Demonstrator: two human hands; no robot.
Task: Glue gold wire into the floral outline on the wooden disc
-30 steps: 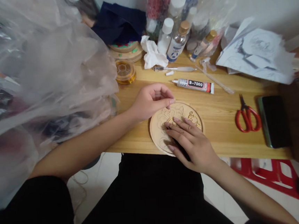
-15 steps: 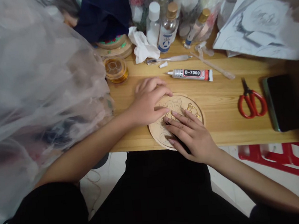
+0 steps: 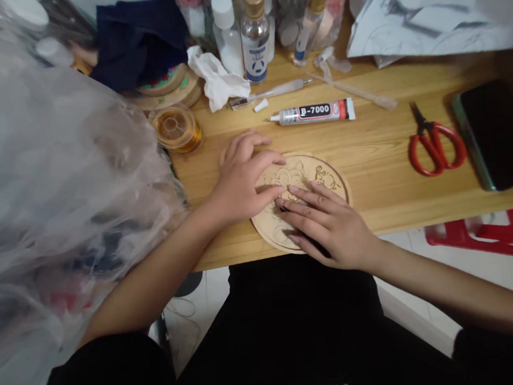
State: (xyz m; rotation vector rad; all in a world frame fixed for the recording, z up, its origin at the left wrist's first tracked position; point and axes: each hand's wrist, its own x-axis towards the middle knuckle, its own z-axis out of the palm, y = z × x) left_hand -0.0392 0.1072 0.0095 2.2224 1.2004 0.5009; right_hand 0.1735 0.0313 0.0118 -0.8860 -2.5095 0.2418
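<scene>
A round wooden plate (image 3: 266, 227) with a raised rim lies at the table's front edge. Pencil-like line drawings cover its face, and a gold wire figure (image 3: 326, 178) sits at its upper right. My left hand (image 3: 244, 178) rests over the plate's left side, fingers apart and bent, its thumb tip on the plate close to my right fingertips. My right hand (image 3: 331, 228) lies across the lower right, fingertips pressed down near a bit of gold wire (image 3: 291, 196). Something dark shows between its thumb and index finger, mostly hidden; I cannot make out what it is.
Beyond the plate lie a glue tube (image 3: 316, 112), a white cap (image 3: 260, 105) and a pen (image 3: 270, 93). A spool of gold wire (image 3: 177, 129) stands left, beside bulky plastic sheeting (image 3: 78, 154). Red-handled scissors (image 3: 436, 147) and a phone (image 3: 496, 135) lie right; bottles (image 3: 256, 43) stand behind.
The view has shifted and tilted slightly, so the table's things sit differently in the picture. Both hands keep nearly the same pose on the plate, the left thumb close to the right fingertips.
</scene>
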